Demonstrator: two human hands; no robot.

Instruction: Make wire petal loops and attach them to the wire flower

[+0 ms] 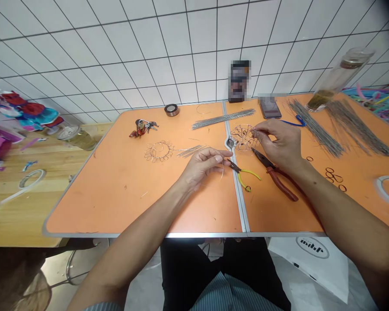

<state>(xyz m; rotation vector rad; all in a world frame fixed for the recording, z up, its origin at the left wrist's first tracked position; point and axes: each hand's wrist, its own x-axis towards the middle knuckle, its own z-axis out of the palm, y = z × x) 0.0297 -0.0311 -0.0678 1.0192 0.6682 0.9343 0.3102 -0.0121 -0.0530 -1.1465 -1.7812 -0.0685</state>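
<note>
My left hand point(207, 164) is closed in a loose pinch, with a thin bent wire point(222, 171) hanging from its fingertips. Thumb and forefinger of my right hand point(280, 140) pinch the edge of a round looped wire frame point(241, 137); the fingers hide the exact grip. Between the hands lie yellow-handled pliers point(246, 171), their jaws close to my left fingertips. Red-handled pliers point(278, 175) rest under my right wrist, jaws toward the frame. Left of my left hand are a second wire ring of loops point(158, 151) and several short cut wires point(191, 150).
Long wire bundles point(317, 129) lie at the right, near a tilted-looking glass bottle point(337, 82). Farther back are a phone point(270, 107), black tape point(171, 109) and keys point(145, 127). Small dark rings point(333, 175) sit beyond my right forearm. A metal seam point(241, 207) crosses the orange table.
</note>
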